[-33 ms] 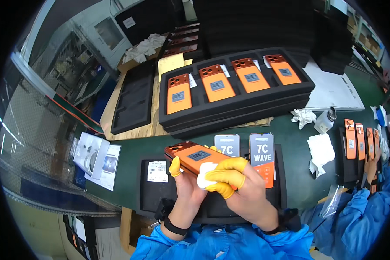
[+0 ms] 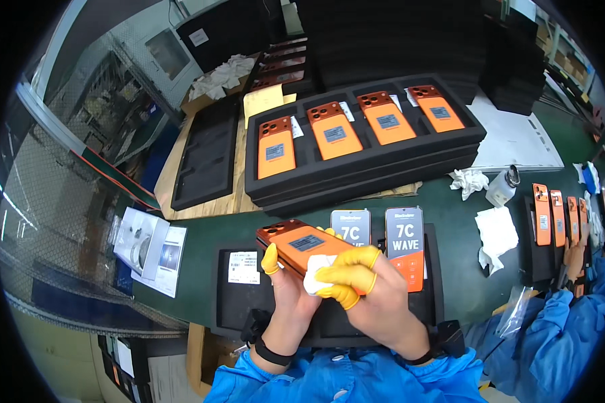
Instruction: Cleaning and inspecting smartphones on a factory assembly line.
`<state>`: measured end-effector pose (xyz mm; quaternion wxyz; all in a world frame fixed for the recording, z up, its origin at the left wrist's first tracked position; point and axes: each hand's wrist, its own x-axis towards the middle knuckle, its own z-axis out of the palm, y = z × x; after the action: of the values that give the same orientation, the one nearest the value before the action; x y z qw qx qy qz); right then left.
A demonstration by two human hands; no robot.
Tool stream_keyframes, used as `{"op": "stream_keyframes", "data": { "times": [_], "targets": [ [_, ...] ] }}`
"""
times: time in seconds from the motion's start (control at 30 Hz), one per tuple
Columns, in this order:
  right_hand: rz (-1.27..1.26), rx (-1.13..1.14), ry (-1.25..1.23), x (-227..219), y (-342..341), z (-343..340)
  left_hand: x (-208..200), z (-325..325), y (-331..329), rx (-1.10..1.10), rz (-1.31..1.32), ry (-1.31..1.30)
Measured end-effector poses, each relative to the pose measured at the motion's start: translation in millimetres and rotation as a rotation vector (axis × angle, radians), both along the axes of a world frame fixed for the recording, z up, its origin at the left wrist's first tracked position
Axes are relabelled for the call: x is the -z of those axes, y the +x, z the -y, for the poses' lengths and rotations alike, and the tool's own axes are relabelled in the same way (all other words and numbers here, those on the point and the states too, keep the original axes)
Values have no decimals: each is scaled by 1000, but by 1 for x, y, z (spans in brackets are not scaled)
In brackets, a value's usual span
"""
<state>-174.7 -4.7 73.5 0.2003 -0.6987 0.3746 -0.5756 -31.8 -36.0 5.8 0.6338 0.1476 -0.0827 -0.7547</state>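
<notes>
An orange phone (image 2: 306,242) with a dark red camera block is held up, back side upward, over a black foam tray (image 2: 262,309). My left hand (image 2: 288,292), in yellow finger cots, is closed around the phone's edges from below and the left. In my right hand (image 2: 376,285), also with yellow finger cots, a wad of white wiping cloth (image 2: 320,274) is pinched against the phone's near end. Behind my hands, two phones with printed screen films, one partly hidden phone (image 2: 351,225) and one phone (image 2: 405,248) beside it, lie in the tray. A white label (image 2: 244,267) is at its left.
Stacked black foam trays (image 2: 366,171) at the back hold several orange phones. An emptied-looking tray (image 2: 205,154) leans left of them. Papers (image 2: 158,248) lie at left; a bottle (image 2: 503,187) and crumpled wipes (image 2: 497,235) at right. A co-worker's sleeve (image 2: 551,336) and more phones (image 2: 542,215) are far right.
</notes>
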Motion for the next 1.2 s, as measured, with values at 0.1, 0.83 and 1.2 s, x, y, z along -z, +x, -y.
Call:
{"op": "stream_keyframes", "data": {
  "times": [0.1,0.83,1.2],
  "targets": [
    [29,63,28,10,-8,0,-7,2,-8,-12,20,-27],
    [-178,320,-244,26,-23,16,-16,-4,-1,62,-195,-102],
    [21,456,-90,30,-53,26,-27,-1,9,19,-310,-59]
  ]
}}
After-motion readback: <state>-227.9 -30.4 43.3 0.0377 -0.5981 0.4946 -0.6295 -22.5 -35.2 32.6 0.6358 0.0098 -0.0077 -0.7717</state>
